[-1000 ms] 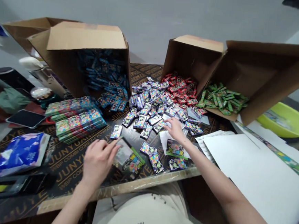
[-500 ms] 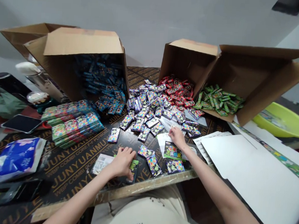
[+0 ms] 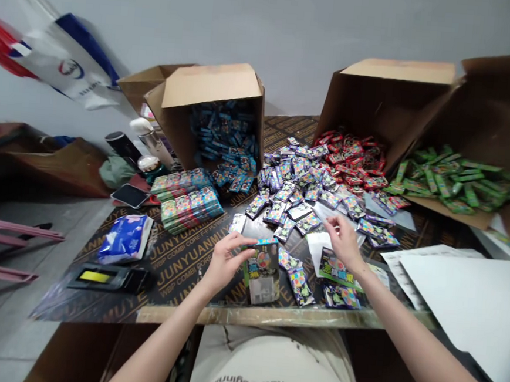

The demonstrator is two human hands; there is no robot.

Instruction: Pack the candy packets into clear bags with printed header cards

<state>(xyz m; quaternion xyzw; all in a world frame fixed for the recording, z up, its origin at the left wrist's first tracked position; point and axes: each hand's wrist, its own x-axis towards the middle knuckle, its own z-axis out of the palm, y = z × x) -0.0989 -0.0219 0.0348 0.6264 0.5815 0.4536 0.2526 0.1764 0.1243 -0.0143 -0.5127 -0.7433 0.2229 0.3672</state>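
Note:
My left hand [image 3: 227, 261] pinches the upper left edge of a printed packet [image 3: 265, 268] with a dark face and a clear lower part, held up near the table's front edge. My right hand [image 3: 343, 242] has its thumb and fingertips pressed together; whether anything thin is between them I cannot make out. Beneath it lie a second printed packet [image 3: 335, 268] and a white sheet [image 3: 315, 246]. Small purple-and-white packs [image 3: 289, 164] are heaped ahead of my hands. Several loose ones, such as a purple pack [image 3: 301, 287], lie between them.
Open cartons hold small blue packs [image 3: 224, 132], red packs [image 3: 352, 154] and green packs [image 3: 463, 178]. Bundled packs [image 3: 191, 209], a phone [image 3: 130, 195] and a blue tissue pack [image 3: 124, 239] lie left. White sheets [image 3: 462, 301] are at right. A pink stool [image 3: 0, 233] stands beyond the table.
My left hand has risen from the table with the printed packet, which now stands upright in its grip. My right hand remains near the white sheet. The view has turned left.

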